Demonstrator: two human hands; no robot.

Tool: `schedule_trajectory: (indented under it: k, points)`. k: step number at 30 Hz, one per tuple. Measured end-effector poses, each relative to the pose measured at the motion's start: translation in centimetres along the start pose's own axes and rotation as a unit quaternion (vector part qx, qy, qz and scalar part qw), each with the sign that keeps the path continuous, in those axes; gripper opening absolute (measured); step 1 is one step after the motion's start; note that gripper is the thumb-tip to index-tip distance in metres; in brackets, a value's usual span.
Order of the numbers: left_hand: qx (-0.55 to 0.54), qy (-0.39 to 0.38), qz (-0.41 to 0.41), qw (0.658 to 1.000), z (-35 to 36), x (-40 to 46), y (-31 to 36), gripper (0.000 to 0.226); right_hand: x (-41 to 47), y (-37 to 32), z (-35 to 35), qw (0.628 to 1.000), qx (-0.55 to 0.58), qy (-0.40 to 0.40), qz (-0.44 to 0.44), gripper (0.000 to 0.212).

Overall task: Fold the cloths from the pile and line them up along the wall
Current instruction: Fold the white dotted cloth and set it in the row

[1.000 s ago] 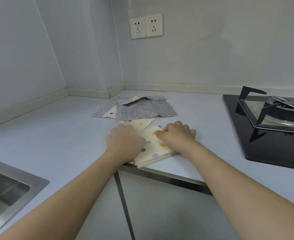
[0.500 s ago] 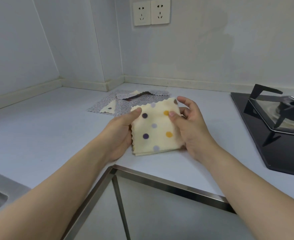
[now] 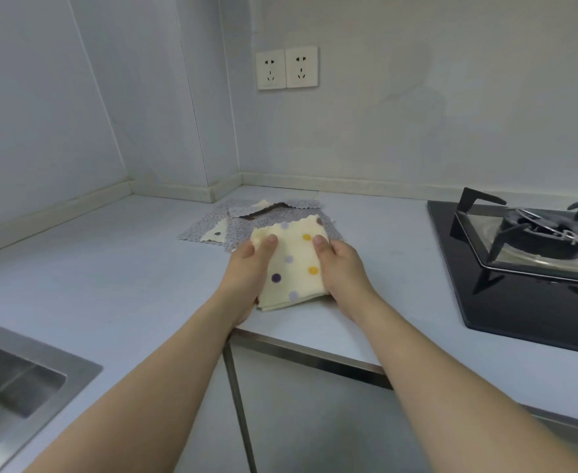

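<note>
Where counter (image 3: 110,268) meets wall (image 3: 417,114), hob (image 3: 519,274) right, sink (image 3: 25,370) left

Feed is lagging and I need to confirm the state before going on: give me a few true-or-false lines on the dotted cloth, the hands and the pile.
1. Both the left hand and the right hand grip the folded dotted cloth. True.
2. The pile lies in the sink. False: it lies on the counter, near the wall corner.
3. The dotted cloth is plain grey. False: cream with coloured dots.
4. The stove is to the person's right. True.
5. Folded cloths already line the wall. False: none there.
</note>
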State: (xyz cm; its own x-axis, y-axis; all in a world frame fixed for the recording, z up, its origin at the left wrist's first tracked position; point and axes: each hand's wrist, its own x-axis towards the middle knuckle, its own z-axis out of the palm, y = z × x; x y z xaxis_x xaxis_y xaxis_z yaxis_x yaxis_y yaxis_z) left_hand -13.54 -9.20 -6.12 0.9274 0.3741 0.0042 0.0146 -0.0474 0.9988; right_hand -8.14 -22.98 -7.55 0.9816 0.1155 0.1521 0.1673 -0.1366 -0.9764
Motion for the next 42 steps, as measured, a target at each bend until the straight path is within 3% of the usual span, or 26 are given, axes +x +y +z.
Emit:
schedule_trajectory:
  k: [3, 7, 11, 18, 22, 27, 37, 42]
  points:
    - [0.179, 0.076, 0.047, 0.98, 1.8, 0.7, -0.1, 0.033, 0.4, 0.2, -0.2, 1.0, -0.009, 0.026, -0.006, 0.03]
    - [0.296, 0.128, 0.082, 0.943, 3.9, 3.3, -0.2, 0.029, 3.3, 0.7, 0.1, 0.996, -0.071, 0.058, 0.001, 0.026]
    - [0.422, 0.105, 0.094, 0.896, 5.5, 4.8, 1.6, 0.019, 5.0, -0.6, -2.1, 0.983, -0.173, 0.057, 0.006, 0.027]
    - [0.435, -0.058, 0.099, 0.893, 10.1, 1.4, 16.8, 0.023, 2.0, -12.8, -10.5, 0.98, -0.127, 0.122, 0.096, 0.025]
    - [0.403, -0.109, 0.11, 0.902, 14.1, -3.4, 22.7, 0.021, -0.8, -18.6, -16.6, 0.967, -0.105, 0.181, 0.148, 0.024]
    - [0.346, -0.125, 0.084, 0.926, 21.4, -5.5, 24.9, 0.023, -1.2, -20.4, -25.5, 0.96, -0.095, 0.207, 0.161, 0.023]
    - [0.339, -0.178, 0.147, 0.912, 39.5, -8.9, 28.4, 0.025, -0.6, -20.4, -44.7, 0.943, -0.128, 0.258, 0.169, 0.025]
    - [0.292, -0.193, 0.155, 0.924, 46.6, -8.5, 29.2, 0.019, 1.2, -19.3, -51.1, 0.936, -0.117, 0.287, 0.167, 0.021]
